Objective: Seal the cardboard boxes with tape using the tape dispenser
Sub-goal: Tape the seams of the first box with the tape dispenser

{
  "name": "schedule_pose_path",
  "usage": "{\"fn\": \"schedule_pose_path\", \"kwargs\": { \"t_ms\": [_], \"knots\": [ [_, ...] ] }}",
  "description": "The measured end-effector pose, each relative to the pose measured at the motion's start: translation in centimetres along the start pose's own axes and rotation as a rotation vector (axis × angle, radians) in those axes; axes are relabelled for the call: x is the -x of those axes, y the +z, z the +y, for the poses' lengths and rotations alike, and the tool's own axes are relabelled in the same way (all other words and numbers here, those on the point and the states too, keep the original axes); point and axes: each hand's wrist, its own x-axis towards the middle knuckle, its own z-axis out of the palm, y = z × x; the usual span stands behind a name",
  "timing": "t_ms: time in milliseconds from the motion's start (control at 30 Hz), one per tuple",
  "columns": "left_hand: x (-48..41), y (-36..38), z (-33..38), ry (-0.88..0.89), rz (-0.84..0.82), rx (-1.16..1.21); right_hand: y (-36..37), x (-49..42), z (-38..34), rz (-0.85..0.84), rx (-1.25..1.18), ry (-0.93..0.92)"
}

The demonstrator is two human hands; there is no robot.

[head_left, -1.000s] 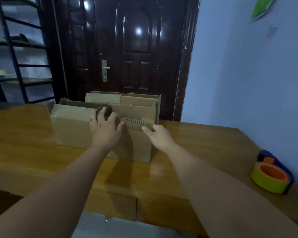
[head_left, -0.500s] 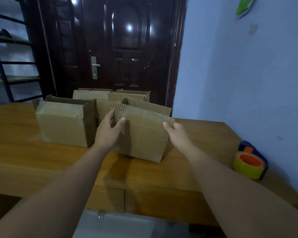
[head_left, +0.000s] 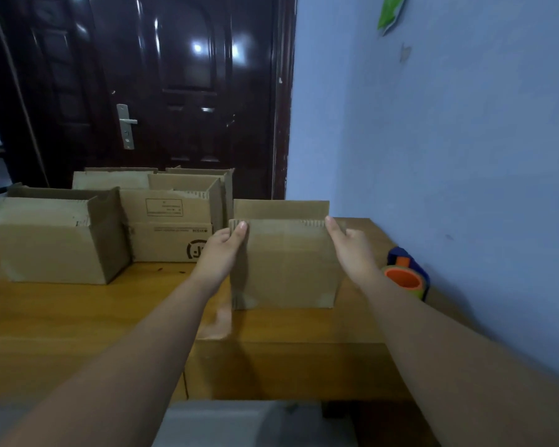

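An open cardboard box (head_left: 286, 262) stands on the wooden table (head_left: 78, 311), its flaps upright. My left hand (head_left: 225, 248) grips the box's upper left corner and my right hand (head_left: 349, 245) grips its upper right corner. The tape dispenser (head_left: 407, 275), blue with an orange core and a yellowish tape roll, lies on the table right of the box, by the wall, partly behind my right forearm.
Several other open cardboard boxes stand in a cluster on the left: one large (head_left: 55, 240), one printed (head_left: 171, 230), more behind (head_left: 162, 179). A dark door (head_left: 181, 91) is behind the table. A blue wall (head_left: 449, 140) runs along the right.
Both hands have carried the box out of the cluster to the right and set it square in front of me. The view has swung right, bringing the tape dispenser closer.
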Motion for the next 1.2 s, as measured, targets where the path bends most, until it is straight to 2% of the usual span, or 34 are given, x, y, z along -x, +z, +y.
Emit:
{"fn": "schedule_pose_path", "kwargs": {
  "t_ms": [267,367,467,667,767,867,933,967,1200],
  "knots": [
    [-0.1,3.2,-0.4,-0.003,0.158,0.169,0.4,-0.7,1.7,0.085,-0.011,-0.087],
    [-0.5,3.1,-0.8,0.01,0.157,0.232,1.3,-0.9,2.6,0.114,-0.09,-0.092],
    [-0.9,3.1,-1.1,0.014,0.163,0.232,1.6,-1.1,3.0,0.072,-0.279,-0.068],
    [-1.3,2.9,-1.0,0.031,0.166,0.152,0.2,-2.4,3.1,-0.08,-0.35,-0.04],
    [-1.1,2.9,-0.4,0.094,0.245,-0.034,-0.1,-3.0,2.9,-0.153,-0.255,-0.048],
    [-0.9,3.0,0.7,0.273,0.3,-0.541,-0.4,-3.4,2.7,-0.198,-0.259,-0.024],
    [-1.2,3.4,1.6,0.392,0.251,-0.849,-0.5,-3.4,2.7,-0.222,-0.282,-0.02],
    [-1.2,3.8,2.0,0.416,0.216,-0.929,-0.5,-3.3,2.6,-0.228,-0.289,-0.024],
    [-0.8,6.3,1.6,0.468,0.052,-1.044,-0.6,-3.3,2.8,-0.192,-0.174,-0.05]
  ]
}}
